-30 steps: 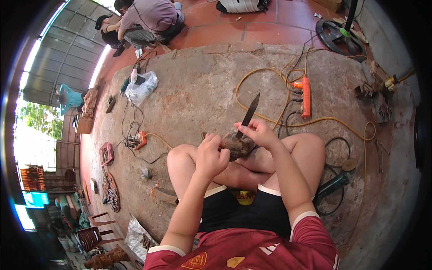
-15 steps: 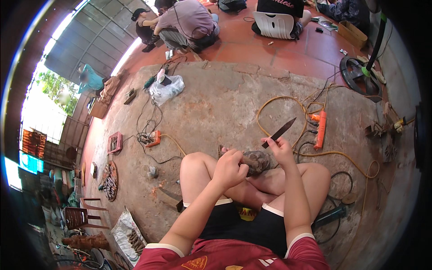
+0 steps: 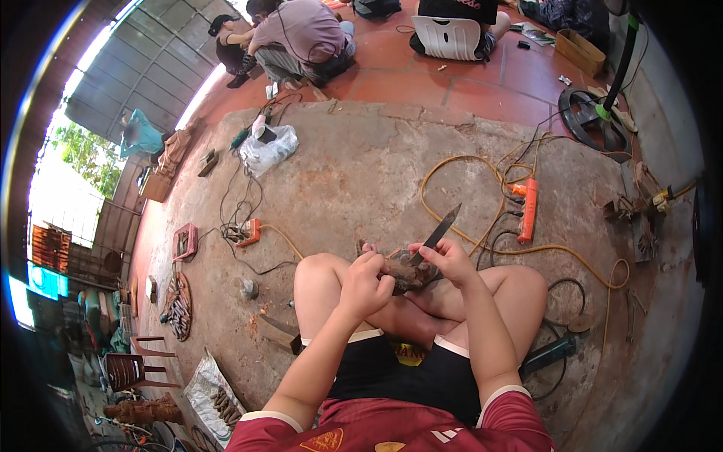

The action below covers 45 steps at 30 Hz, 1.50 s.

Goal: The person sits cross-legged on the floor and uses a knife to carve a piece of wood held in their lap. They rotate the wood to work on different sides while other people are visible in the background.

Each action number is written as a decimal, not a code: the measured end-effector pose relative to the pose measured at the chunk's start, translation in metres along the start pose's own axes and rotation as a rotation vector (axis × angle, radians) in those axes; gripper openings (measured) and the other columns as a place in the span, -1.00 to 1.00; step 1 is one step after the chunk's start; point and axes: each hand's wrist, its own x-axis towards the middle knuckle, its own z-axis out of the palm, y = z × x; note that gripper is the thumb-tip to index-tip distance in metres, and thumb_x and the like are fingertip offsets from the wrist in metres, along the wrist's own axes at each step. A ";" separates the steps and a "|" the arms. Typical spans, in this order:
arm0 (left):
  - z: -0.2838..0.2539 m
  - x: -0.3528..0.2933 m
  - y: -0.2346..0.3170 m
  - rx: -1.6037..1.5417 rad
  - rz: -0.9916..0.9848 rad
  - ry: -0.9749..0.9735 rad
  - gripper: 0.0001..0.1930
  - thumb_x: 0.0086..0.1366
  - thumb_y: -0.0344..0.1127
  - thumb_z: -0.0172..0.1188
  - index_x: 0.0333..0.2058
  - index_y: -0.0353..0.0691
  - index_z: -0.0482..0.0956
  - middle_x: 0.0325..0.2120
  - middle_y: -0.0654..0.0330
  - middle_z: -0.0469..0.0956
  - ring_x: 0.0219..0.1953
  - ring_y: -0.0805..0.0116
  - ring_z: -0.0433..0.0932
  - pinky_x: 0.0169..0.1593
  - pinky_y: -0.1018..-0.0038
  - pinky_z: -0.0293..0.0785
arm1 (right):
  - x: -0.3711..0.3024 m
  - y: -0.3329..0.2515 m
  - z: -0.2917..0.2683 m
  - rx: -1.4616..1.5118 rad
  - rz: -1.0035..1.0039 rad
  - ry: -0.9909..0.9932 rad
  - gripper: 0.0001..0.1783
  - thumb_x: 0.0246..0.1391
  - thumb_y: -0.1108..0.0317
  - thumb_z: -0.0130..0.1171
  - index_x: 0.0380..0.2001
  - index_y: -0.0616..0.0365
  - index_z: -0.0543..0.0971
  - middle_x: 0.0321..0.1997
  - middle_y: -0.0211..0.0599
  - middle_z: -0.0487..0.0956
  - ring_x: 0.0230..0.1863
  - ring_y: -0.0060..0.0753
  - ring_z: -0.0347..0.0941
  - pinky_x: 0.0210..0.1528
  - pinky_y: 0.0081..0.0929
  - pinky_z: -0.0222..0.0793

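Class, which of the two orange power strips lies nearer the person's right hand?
The longer orange strip at the picture's right; the stubbier orange strip lies left of the person's left knee, farther from the right hand.

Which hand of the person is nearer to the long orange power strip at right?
The right hand: it holds a dark blade, to the lower left of the orange power strip. The left hand, on the brown lump, is farther left.

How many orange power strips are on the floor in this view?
2. The long orange power strip lies to the right of the right hand; the shorter orange power strip lies left of the left hand. Others could be hidden by clutter.
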 end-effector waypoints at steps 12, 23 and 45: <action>-0.013 -0.017 -0.006 0.017 -0.016 0.043 -0.95 -0.05 -0.50 0.07 -0.54 -0.35 0.42 -0.56 -0.05 0.42 -0.47 -0.06 0.46 -0.36 0.22 0.42 | -0.001 0.015 0.010 -0.027 0.008 -0.132 -0.73 0.19 0.28 0.29 -0.12 0.23 0.67 -0.26 -0.45 0.68 -0.25 -0.70 0.50 -0.18 -0.64 0.41; -0.018 -0.028 -0.016 -0.040 -0.098 0.052 -0.93 -0.05 -0.53 0.01 -0.52 -0.39 0.43 -0.59 -0.03 0.43 -0.50 0.07 0.45 -0.37 0.31 0.40 | -0.003 0.022 0.023 -0.009 -0.038 0.003 -0.75 0.18 0.34 0.28 -0.13 0.24 0.66 -0.30 -0.44 0.66 -0.27 -0.68 0.51 -0.18 -0.62 0.44; -0.022 -0.032 -0.028 -0.002 -0.122 0.129 -0.92 -0.03 -0.54 -0.01 -0.52 -0.39 0.46 -0.60 -0.03 0.44 -0.50 0.10 0.45 -0.36 0.33 0.39 | -0.008 0.028 0.045 0.046 -0.062 0.080 -0.81 0.18 0.37 0.27 -0.21 0.25 0.67 -0.29 -0.43 0.66 -0.28 -0.68 0.51 -0.20 -0.64 0.42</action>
